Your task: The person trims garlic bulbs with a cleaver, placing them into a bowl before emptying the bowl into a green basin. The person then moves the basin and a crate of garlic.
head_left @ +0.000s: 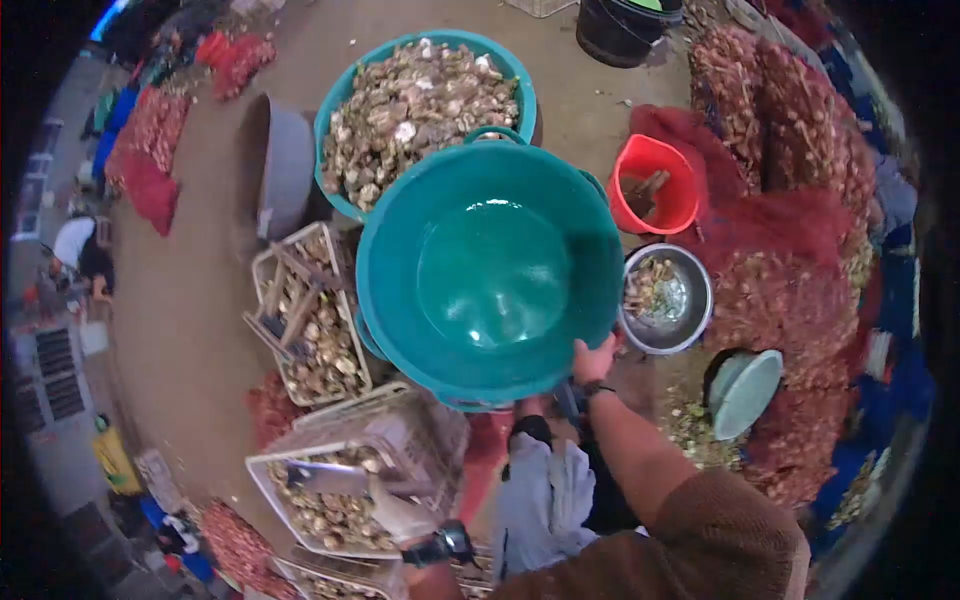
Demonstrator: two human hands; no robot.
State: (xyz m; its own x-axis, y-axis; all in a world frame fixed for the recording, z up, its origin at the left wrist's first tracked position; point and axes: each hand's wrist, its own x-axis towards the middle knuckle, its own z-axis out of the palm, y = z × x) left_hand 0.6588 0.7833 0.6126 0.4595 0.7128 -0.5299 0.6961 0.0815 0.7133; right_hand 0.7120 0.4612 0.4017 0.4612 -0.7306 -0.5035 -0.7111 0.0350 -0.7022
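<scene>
A large, empty teal basin [495, 270] fills the middle of the view, tilted so that its inside shows. My right hand [597, 360] grips its lower right rim, fingers partly hidden at the edge. At the lower left, my left hand [400, 512], in what looks like a pale glove, is closed at the end of a wide-bladed knife [335, 478]; the handle is hidden. The blade lies over a white crate [262, 490] of garlic-like bulbs. Behind the teal basin stands a blue-green tub [330, 110] heaped with bulbs.
Another bulb crate [360, 350] stands left, near a grey tub [287, 170]. On the right are a red bucket [675, 190], a metal bowl [700, 320], a pale green basin [748, 395] and red mesh sacks [790, 310]. A black bucket [610, 40] is at the top. Another person [78, 248] is far left.
</scene>
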